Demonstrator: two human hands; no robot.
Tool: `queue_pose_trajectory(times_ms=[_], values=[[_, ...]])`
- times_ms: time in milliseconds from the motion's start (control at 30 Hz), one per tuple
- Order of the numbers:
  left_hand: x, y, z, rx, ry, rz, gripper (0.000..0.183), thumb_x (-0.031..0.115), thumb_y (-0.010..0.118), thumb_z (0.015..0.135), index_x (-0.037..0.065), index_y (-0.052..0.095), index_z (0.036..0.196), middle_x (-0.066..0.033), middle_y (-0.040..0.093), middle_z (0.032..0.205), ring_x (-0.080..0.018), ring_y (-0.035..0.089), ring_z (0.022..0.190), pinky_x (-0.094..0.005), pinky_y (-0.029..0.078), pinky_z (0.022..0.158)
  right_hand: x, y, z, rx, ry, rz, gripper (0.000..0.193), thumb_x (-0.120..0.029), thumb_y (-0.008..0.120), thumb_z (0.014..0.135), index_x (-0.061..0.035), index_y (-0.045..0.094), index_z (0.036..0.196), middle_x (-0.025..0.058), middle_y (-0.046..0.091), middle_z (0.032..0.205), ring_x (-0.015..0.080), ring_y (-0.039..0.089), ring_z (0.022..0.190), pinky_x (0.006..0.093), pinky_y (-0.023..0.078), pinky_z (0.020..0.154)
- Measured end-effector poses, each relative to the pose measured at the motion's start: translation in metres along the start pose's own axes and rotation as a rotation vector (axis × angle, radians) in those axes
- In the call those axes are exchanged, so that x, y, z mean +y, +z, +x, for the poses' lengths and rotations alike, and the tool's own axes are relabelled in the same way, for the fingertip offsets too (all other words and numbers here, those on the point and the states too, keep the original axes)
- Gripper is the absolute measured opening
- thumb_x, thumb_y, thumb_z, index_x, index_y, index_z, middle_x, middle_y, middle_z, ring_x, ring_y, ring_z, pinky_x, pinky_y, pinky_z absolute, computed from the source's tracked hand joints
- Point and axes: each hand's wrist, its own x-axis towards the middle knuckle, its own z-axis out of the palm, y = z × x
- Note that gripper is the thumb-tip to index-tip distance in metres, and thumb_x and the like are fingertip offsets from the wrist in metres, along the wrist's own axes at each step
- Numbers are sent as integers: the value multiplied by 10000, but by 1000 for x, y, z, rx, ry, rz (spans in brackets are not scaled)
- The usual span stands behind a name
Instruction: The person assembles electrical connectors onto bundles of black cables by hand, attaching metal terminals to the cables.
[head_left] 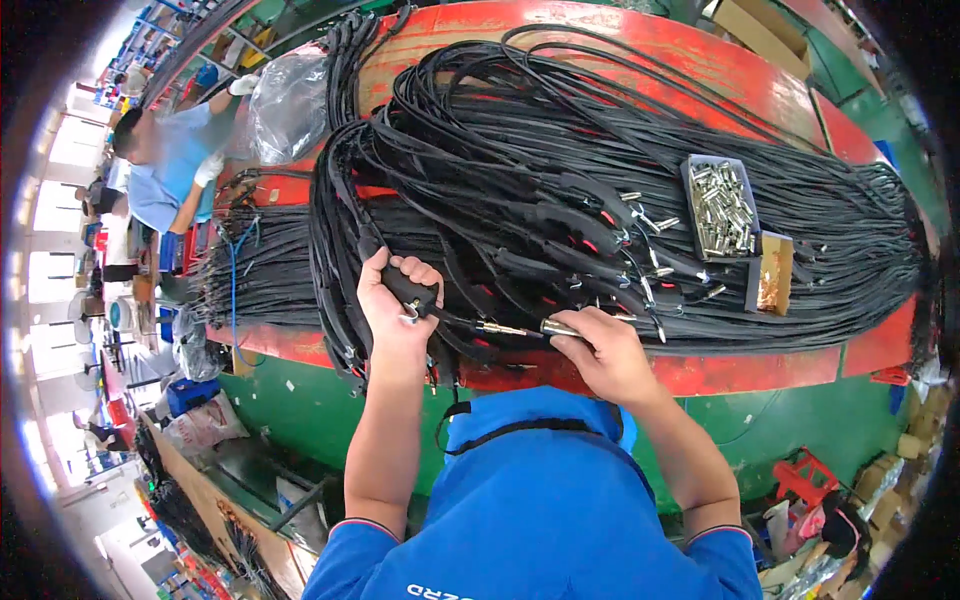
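My left hand (392,318) is wrapped round the black handle of a welding torch (408,288). The torch's slim metal neck (500,328) points right, toward my other hand. Between the thumb and fingers of my right hand (607,352) is a silver metal nozzle (560,328), roughly in line with the neck. Its end is right at the tip of the neck; I cannot tell whether they touch. More black torch handles (575,222) and loose silver nozzles (663,222) lie on the cables just beyond my hands.
Long bundles of black cable (800,190) spread over the red table (600,378). A box of silver nozzles (722,208) and a smaller box of copper-coloured parts (772,275) sit on them at right. Across the left end, a gloved co-worker (170,170) is beside a clear plastic bag (288,108).
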Motion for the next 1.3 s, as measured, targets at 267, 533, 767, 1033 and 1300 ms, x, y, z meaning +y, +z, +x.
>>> queue_pose_trajectory(times_ms=[267, 533, 767, 1033, 1300], values=[[12, -7, -10, 9, -17, -12, 241, 213, 657, 876, 101, 501, 731, -19, 492, 675, -169, 486, 609, -302, 449, 579, -30, 24, -9, -36, 51, -51, 232, -64, 726, 883, -19, 684, 1107, 131, 672, 896, 274, 662, 776, 351, 519, 680], [25, -18, -12, -34, -47, -71, 215, 186, 667, 849, 104, 517, 718, -21, 492, 664, -167, 454, 580, -309, 437, 568, -44, 41, -11, -30, 61, -37, 239, -61, 722, 886, -14, 679, 1117, 123, 671, 892, 254, 657, 769, 337, 515, 677], [38, -22, -15, -167, -141, -274, 179, 140, 635, 827, 86, 488, 742, -13, 469, 684, -148, 449, 580, -294, 424, 572, -52, 52, -14, 23, 116, 29, 239, -100, 716, 908, -15, 655, 1123, 139, 706, 950, 266, 705, 817, 353, 562, 718], [55, -24, -24, -308, -226, -452, 210, 164, 647, 822, 83, 482, 721, -4, 478, 681, -137, 465, 565, -276, 448, 571, -66, 52, -11, 22, 119, 144, 243, -111, 714, 918, -18, 648, 1132, 146, 719, 945, 246, 720, 838, 349, 569, 733], [58, -24, -28, -334, -228, -404, 216, 185, 646, 818, 81, 482, 724, -2, 474, 676, -140, 474, 567, -287, 442, 562, -70, 53, -10, 34, -34, 65, 262, -39, 715, 891, 2, 655, 1142, 120, 705, 951, 214, 710, 825, 318, 566, 734]])
